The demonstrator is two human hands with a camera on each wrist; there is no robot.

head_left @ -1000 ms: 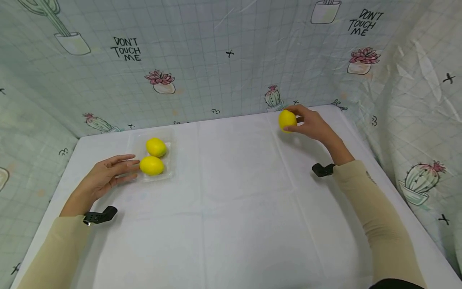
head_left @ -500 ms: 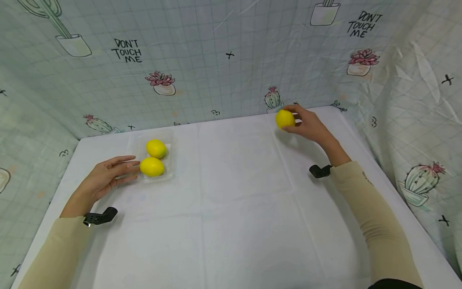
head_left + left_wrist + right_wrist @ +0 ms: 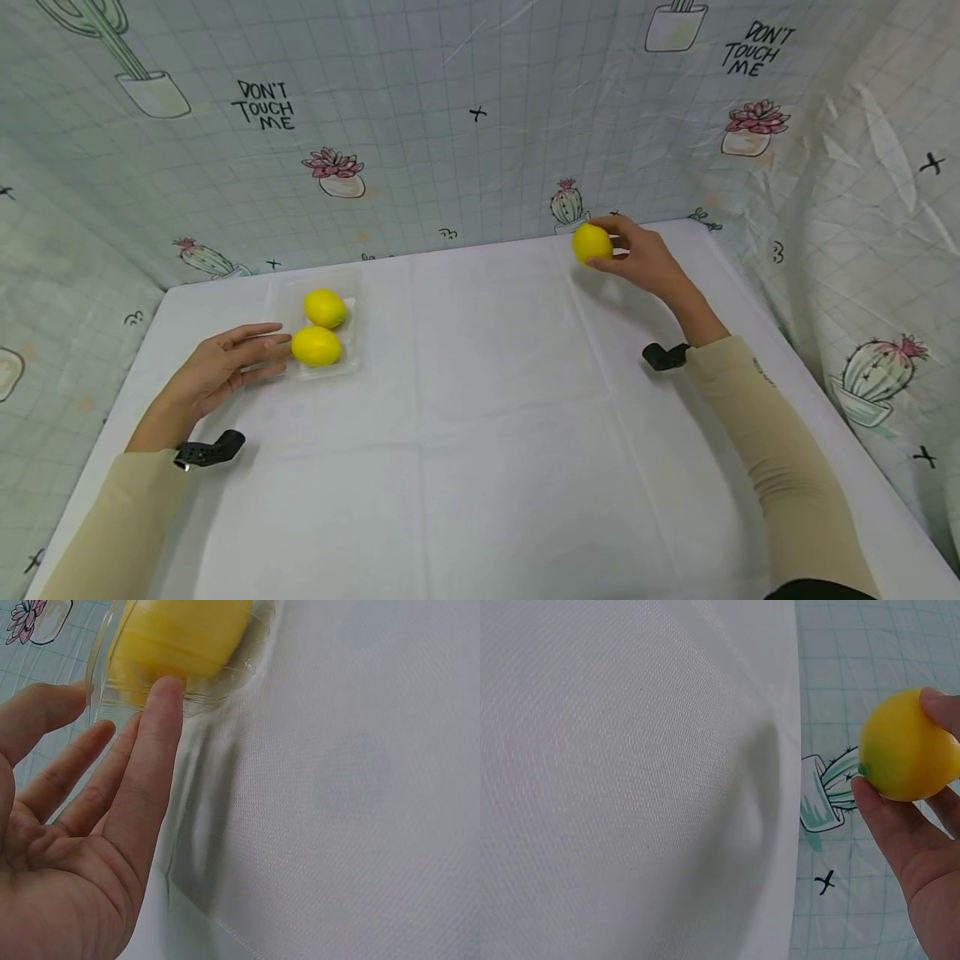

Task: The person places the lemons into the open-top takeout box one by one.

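Lemon (image 3: 592, 243) pinched by right-hand fingers (image 3: 617, 260) over white tablecloth (image 3: 480, 433); left fingers (image 3: 255, 340) straight, cactus-print walls (image 3: 450, 125).

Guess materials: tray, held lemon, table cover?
Tray: clear thin plastic; the lemon shows through its wall, rim glints. Held lemon in right hand: smooth, evenly yellow, faint sheen; real or fake unclear. Table cover: white woven cloth, visible weave and fold creases.

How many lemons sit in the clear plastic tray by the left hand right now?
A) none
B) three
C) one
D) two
D: two lemons lie in the clear tray beside the left hand, while the right hand holds a third lemon above the far right of the table.
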